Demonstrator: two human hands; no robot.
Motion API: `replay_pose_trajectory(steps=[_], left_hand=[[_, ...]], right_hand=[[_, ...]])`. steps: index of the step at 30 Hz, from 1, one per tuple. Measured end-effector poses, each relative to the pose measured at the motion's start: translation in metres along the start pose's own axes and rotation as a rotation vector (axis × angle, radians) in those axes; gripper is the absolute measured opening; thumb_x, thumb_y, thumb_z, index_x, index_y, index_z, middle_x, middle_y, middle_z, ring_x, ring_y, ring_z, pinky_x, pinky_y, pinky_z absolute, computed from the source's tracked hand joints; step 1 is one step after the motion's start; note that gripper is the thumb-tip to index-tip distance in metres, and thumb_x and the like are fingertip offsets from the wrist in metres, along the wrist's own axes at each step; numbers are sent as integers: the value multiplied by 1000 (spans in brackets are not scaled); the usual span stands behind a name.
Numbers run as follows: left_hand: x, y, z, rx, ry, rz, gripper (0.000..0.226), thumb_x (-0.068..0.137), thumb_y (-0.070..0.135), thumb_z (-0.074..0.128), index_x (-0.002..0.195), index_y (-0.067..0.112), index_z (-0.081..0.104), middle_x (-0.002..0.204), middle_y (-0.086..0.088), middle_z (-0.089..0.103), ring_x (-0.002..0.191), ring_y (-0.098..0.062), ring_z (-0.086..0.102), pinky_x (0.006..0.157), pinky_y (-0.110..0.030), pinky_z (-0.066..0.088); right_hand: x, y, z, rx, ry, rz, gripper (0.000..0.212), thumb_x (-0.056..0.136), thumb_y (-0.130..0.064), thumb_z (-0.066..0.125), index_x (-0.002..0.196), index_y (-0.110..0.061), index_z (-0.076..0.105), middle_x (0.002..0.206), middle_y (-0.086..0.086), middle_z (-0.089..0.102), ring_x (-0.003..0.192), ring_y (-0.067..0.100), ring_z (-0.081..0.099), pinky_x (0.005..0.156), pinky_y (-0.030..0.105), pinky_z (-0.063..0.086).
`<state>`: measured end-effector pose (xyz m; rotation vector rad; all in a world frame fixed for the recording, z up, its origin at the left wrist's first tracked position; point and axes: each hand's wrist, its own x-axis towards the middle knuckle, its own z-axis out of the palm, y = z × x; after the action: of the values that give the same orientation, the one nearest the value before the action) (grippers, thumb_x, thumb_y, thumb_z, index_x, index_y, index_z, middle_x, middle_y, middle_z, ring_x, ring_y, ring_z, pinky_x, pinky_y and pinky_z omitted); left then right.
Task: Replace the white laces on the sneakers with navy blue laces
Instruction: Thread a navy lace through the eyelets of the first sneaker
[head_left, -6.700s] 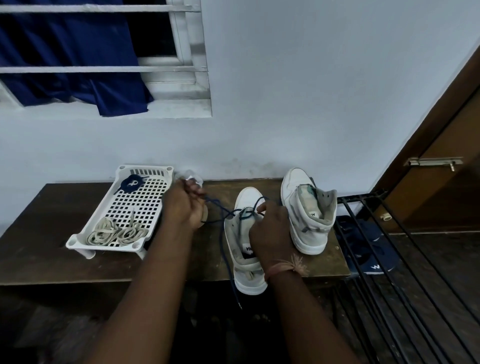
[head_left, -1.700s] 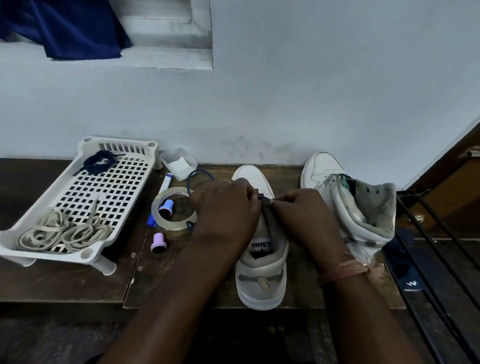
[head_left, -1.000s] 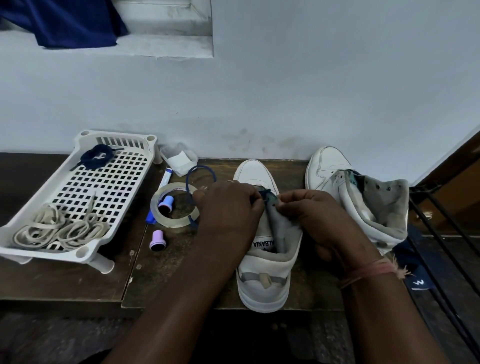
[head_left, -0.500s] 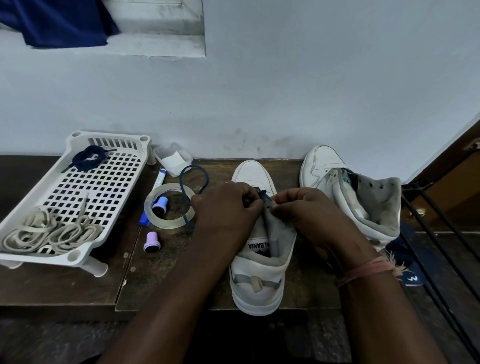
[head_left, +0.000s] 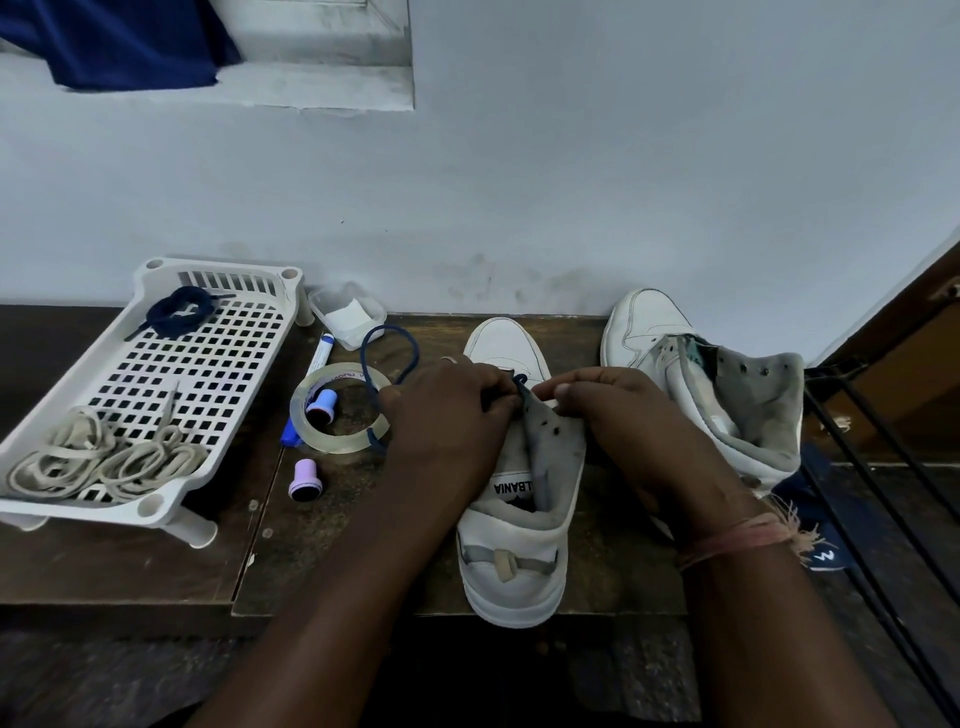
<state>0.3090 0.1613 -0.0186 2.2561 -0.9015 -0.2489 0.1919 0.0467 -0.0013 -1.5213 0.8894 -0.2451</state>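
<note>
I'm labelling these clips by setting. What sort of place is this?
Probably a room in a home: a worn wooden table against a painted wall, a window ledge with blue cloth, and a wooden door.

The left hand (head_left: 447, 415) and right hand (head_left: 618, 410) are covering the lacing area of the near sneaker (head_left: 514, 519), so the grip on the navy lace (head_left: 387, 364) and the eyelet it is entering are staying out of sight. The blue cloth (head_left: 119, 41) is running off the top-left edge, the white tray (head_left: 156, 504) is getting clipped at the left, and the far sneaker (head_left: 727, 405) is hiding whatever dark item is lying behind it.
</note>
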Motion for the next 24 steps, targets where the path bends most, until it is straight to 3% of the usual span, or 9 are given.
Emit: replay_pose_trajectory(steps=[3, 7, 9, 11, 14, 17, 19, 21, 24], left_hand=[[1, -1, -3, -58, -14, -25, 31, 75, 53, 55, 90, 40, 78, 96, 12, 75, 102, -17, 66, 95, -53, 48], [1, -4, -7, -72, -89, -3, 22, 77, 52, 53, 83, 46, 73, 90, 15, 72, 99, -15, 65, 96, -54, 48], [1, -5, -9, -72, -132, 13, 18, 78, 49, 51, 81, 49, 69, 93, 16, 70, 101, -12, 64, 97, -55, 48], [1, -6, -10, -64, -156, 34, 17, 80, 45, 54, 84, 50, 69, 96, 16, 68, 102, -11, 63, 98, -55, 47], [-2, -5, -11, -36, -161, 53, 18, 90, 31, 63, 98, 41, 75, 91, 16, 64, 101, -13, 62, 100, -55, 46], [-3, -7, -12, -55, -113, 18, 18, 87, 29, 66, 98, 40, 75, 94, 15, 69, 106, -17, 64, 100, -53, 47], [-5, -9, -12, -107, -37, -11, 14, 76, 44, 66, 89, 47, 69, 98, 13, 70, 106, -20, 64, 96, -52, 50], [-4, -15, -13, -187, 19, -48, 25, 62, 53, 66, 85, 44, 61, 96, 11, 67, 103, -21, 64, 92, -48, 52], [-4, -20, -17, -365, 17, -170, 38, 63, 38, 84, 89, 34, 57, 98, 5, 66, 95, -17, 65, 80, -32, 51]], right_hand=[[-1, -1, 1, 43, -6, 19, 31, 98, -4, 50, 90, -6, 80, 92, 21, 76, 85, 37, 70, 90, 54, 57], [-1, 0, 3, 37, -10, -34, 9, 92, -10, 72, 88, -5, 78, 92, 25, 75, 81, 30, 69, 82, 45, 58], [1, 2, 2, 44, 4, -50, 7, 86, -12, 79, 85, -5, 78, 90, 25, 74, 80, 29, 69, 83, 46, 58], [3, 4, 4, 37, 21, -67, 12, 80, -16, 85, 79, -6, 77, 86, 28, 73, 76, 31, 67, 77, 50, 57], [7, 8, 12, 31, 74, -59, 17, 75, -17, 89, 70, -11, 74, 76, 25, 71, 66, 25, 63, 62, 37, 52], [4, 4, 19, 77, 69, -23, 12, 82, -13, 82, 76, -8, 74, 68, 12, 68, 60, 18, 61, 52, 25, 46], [2, 1, 20, 67, 93, 4, 15, 90, -15, 75, 81, -3, 73, 69, 10, 68, 61, 18, 60, 54, 25, 47], [1, -2, 20, -11, 166, 10, 23, 98, -22, 65, 80, -8, 70, 64, 3, 65, 57, 14, 56, 56, 26, 45], [-3, -18, 21, 232, 285, -190, 20, 105, -18, 50, 88, -11, 58, 66, 3, 68, 63, 15, 67, 60, 33, 51]])
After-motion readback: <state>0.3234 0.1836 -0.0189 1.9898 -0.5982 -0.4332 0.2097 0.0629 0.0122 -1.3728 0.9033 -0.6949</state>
